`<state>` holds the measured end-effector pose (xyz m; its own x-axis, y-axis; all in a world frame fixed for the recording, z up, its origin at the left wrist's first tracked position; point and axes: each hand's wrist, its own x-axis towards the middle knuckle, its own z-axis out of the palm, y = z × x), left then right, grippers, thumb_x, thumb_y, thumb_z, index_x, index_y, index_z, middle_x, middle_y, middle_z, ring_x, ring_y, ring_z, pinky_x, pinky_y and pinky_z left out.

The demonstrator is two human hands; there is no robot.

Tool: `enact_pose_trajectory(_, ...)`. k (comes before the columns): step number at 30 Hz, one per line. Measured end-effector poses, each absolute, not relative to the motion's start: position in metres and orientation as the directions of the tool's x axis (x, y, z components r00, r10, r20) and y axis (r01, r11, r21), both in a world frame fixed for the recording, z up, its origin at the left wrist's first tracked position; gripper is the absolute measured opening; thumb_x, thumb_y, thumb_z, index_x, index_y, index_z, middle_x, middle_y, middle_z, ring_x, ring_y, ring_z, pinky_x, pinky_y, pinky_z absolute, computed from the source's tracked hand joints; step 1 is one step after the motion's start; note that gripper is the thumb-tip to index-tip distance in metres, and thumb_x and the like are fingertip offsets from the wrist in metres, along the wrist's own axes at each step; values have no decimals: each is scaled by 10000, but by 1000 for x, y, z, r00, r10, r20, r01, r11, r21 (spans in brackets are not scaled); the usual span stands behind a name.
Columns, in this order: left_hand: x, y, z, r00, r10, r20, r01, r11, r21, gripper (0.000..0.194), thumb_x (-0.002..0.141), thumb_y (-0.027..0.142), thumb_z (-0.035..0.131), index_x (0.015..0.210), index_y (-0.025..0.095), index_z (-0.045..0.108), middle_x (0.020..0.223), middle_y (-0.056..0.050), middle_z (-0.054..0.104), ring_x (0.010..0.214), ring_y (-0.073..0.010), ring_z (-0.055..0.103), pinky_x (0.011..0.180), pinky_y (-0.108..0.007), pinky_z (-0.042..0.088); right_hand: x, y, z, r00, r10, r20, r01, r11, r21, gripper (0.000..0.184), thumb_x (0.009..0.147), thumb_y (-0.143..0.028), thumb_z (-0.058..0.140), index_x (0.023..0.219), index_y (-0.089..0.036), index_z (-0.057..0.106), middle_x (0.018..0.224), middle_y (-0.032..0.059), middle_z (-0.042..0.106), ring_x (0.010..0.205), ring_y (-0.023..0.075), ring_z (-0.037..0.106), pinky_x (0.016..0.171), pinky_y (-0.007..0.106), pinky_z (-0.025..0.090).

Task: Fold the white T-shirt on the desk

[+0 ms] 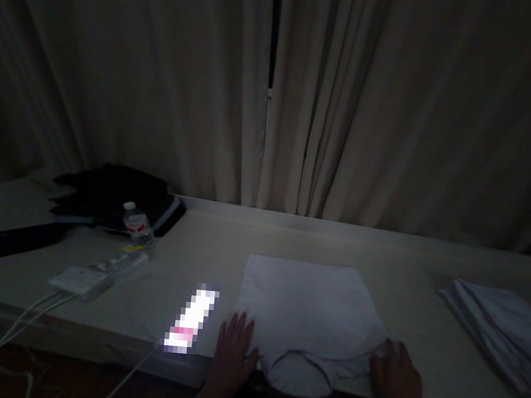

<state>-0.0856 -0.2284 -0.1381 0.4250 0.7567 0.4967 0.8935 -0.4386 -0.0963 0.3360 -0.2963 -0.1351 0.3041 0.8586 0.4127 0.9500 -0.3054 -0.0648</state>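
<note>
A white T-shirt (307,308) lies folded into a rough rectangle near the table's front edge, its round neckline (299,372) towards me and hanging slightly over that edge. My left hand (233,351) rests at the shirt's left side, fingers stretched out over the cloth and thumb apart. At the opposite side, my right hand (396,374) has its fingers curled around the shirt's near right corner, and the cloth there is bunched a little. The dim light hides the detail of the right fingertips.
A stack of white folded clothes (505,331) lies at the right. Left of the shirt is a lit, pixelated phone-shaped object (192,319) with a cable. Farther left are a white power strip (82,279), a water bottle (137,225) and dark clothes (112,195). Curtains (186,93) hang behind.
</note>
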Motion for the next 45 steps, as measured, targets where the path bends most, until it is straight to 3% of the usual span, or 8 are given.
enact_pose_trajectory(5,-66,-190,-135,496,731,468,861,-482,-160,575,847,474,436,1364,229,374,1407,-119,466,1301,-321,397,1059,-521,268,296,-245,-109,228,885,405,974,-214,-80,523,877,-405,301,1241,-80,490,1407,242,375,1289,354,365,1031,505,312)
enact_pose_trajectory(9,-62,-178,-147,522,721,457,844,-514,-153,597,822,517,461,1348,240,401,1386,-104,493,1291,-313,410,1079,-503,218,266,-224,-132,226,934,276,974,-218,-58,574,873,-472,337,1371,-189,382,1474,158,339,1362,366,256,1065,603,188)
enact_pose_trajectory(14,-64,-180,-148,489,777,396,864,-495,-95,520,842,430,456,1331,256,421,1390,-75,490,1319,-287,377,1090,-478,231,264,-218,-158,217,950,223,976,-212,-44,652,850,-549,360,1381,-171,375,1464,173,356,1361,382,250,1079,615,103)
enact_pose_trajectory(26,-54,-184,-134,390,860,328,905,-424,37,435,832,317,449,1250,214,506,1350,-105,527,1288,-286,423,1069,-501,304,261,-218,-130,238,919,313,970,-207,-129,347,894,-307,325,1092,-158,569,1123,134,582,1047,266,510,896,396,353)
enact_pose_trajectory(32,-52,-183,-133,377,852,363,902,-427,67,409,828,301,443,1215,205,536,1314,-113,557,1268,-293,445,1069,-509,306,257,-219,-123,263,916,302,965,-248,-88,282,879,-294,344,955,-168,584,946,108,582,923,254,518,799,377,367)
enact_pose_trajectory(36,-52,-183,-135,365,853,373,902,-424,85,417,825,311,442,1216,202,537,1310,-124,559,1264,-304,448,1062,-521,313,256,-217,-128,277,916,290,961,-267,-72,371,887,-335,337,1139,-166,550,1119,131,586,1053,272,506,888,411,358)
enact_pose_trajectory(40,-52,-182,-136,344,866,362,906,-407,114,416,821,311,434,1206,200,544,1320,-127,551,1275,-309,438,1069,-532,311,258,-215,-140,268,940,212,962,-271,-18,559,885,-467,346,1369,-189,374,1430,156,402,1318,333,321,1052,538,207)
enact_pose_trajectory(45,-50,-181,-136,341,872,350,905,-405,127,406,822,291,416,1195,206,555,1320,-117,555,1276,-303,440,1070,-539,317,262,-208,-146,274,957,89,961,-275,-8,675,881,-576,285,1438,-198,232,1519,158,244,1398,344,171,1088,578,115)
